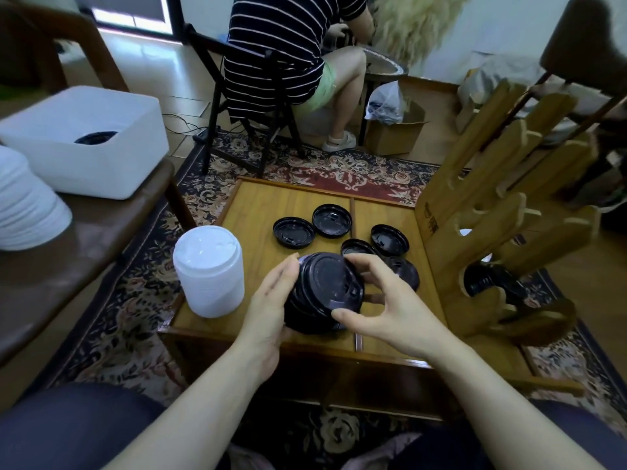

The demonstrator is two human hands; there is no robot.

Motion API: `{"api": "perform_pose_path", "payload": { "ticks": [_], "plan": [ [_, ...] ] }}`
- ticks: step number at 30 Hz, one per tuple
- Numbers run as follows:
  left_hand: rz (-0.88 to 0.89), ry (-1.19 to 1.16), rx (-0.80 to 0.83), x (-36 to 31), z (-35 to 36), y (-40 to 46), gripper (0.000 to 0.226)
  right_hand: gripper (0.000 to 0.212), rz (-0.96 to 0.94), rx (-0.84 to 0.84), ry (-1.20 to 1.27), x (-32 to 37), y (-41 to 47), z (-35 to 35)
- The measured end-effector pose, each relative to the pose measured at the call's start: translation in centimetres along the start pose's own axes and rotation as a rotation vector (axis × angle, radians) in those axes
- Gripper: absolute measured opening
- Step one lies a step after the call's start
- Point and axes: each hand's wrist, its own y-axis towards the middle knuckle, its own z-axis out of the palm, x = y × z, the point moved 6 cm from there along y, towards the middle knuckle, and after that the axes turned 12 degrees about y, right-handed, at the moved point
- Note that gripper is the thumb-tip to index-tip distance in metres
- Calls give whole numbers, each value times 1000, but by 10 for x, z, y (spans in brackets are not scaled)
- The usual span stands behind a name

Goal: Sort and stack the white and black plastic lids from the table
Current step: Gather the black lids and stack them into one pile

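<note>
Head view, hands at mid-table: your left hand (271, 307) cups the near-left side of the black stack (324, 293), fingers nearly straight against its flank, while your right hand (383, 300) pinches the top lid's rim, thumb at the near edge and fingers curled over the far edge. The stack is tilted, its top toward you, held just above the wooden table (264, 205). Judged step: seating a lid onto the black pile and squaring it.

Beyond your right fingers lie the loose black lids (293, 232), four plain to see, open side up, and one more partly hidden just behind your right hand. The next move probably calls for your right hand to let go of the rim and reach past the stack for the nearest of these, then press it on in the same orientation; each appears to need flipping first.

To the left of your left hand stands the white stack (208, 271), upright on the table, apparently complete.

Containers: far left of the grip, a white bin (112, 164) on a bench holds something dark and round, probably black lids. A cardboard box (397, 134), far beyond the table, holds a plastic bag (386, 100).
</note>
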Motion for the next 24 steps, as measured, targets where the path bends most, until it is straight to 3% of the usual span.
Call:
{"api": "perform_pose_path", "payload": {
  "ticks": [7,9,12,16,19,24],
  "plan": [
    [-20,-20,19,0,11,9,53,76,-10,-46,-3,-9,5,3],
    [-1,-56,-25,1,8,12,46,70,0,-29,52,-11,6,6],
    [13,-90,-65,3,6,15,30,59,116,-42,351,-18,8,9],
    [43,-72,-65,4,8,17,32,38,407,-82,818,-33,7,21],
    [45,-51,-30,4,9,17,49,35,399,-123,851,-37,7,19],
    [-29,33,67,5,10,20,39,33,367,-156,783,-41,9,13]
  ]
}}
